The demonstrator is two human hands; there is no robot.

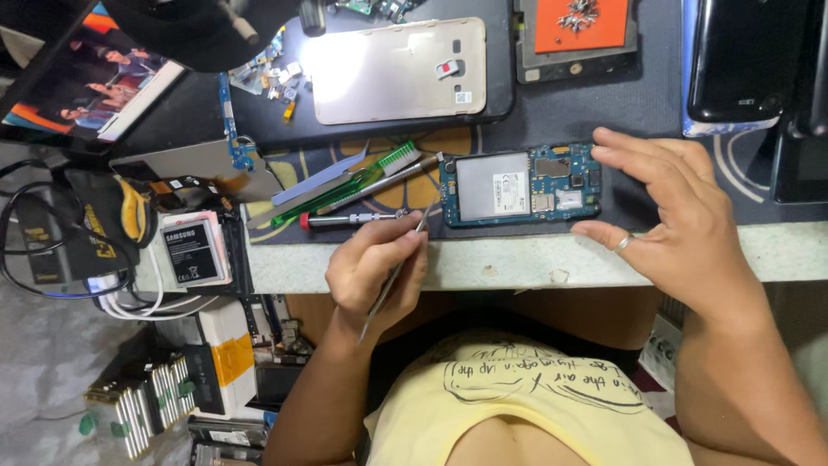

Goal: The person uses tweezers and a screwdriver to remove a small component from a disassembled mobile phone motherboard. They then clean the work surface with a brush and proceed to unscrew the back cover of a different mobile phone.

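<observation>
**Head view: my two hands at an opened phone**

Head camera is looking down at the front edge of my work table (pixel 517 259). My left hand (pixel 375 276) is closing its fingers around thin metal tweezers (pixel 395 274), gripping them like a pen. The tip of the tweezers is reaching up to the lower left corner of the opened phone (pixel 520 185), which is lying flat on the dark mat (pixel 655 103) close to the table edge, with its blue circuit board and silver shield showing.

My right hand (pixel 668 207) is staying half open and is holding nothing. Its fingers are curving over the right end of the phone, and the thumb, below them, is pointing to the lower right corner. I cannot tell if they are really touching it.

A red-tipped screwdriver (pixel 354 219) is lying just left of the phone, and a green brush (pixel 345 188) is lying above it.
</observation>
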